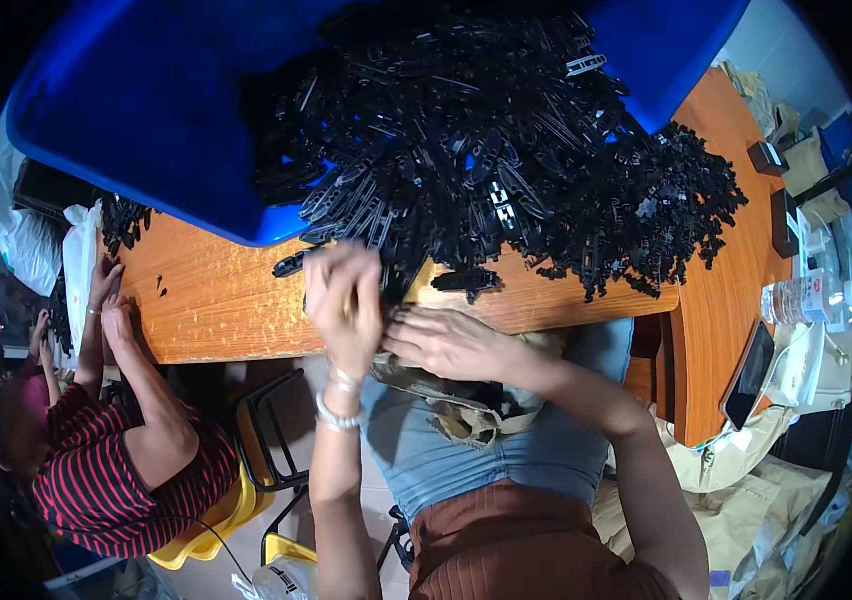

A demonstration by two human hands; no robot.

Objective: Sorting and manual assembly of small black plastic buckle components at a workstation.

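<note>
My left hand (pixel 344 300), smeared by motion, is raised over the front edge of the table with its fingers curled in. A bracelet circles its wrist. Close beside it, my right hand (pixel 441 342) lies low at the table edge, fingers bent and pressed together toward the left hand. Whatever is between the fingers of either hand is hidden. Just beyond both hands spreads a large heap of black plastic clips (pixel 426 190), long slotted pieces spilling from a blue bin (pixel 166 130). A few loose black pieces (pixel 466 280) lie near my right hand.
Smaller black parts (pixel 661 220) are piled on the wooden table (pixel 216 290) at right. An open brown bag (pixel 476 415) rests on my lap. A water bottle (pixel 811 300) and phone (pixel 749 372) lie far right. A person in a striped shirt (pixel 136 470) works at left.
</note>
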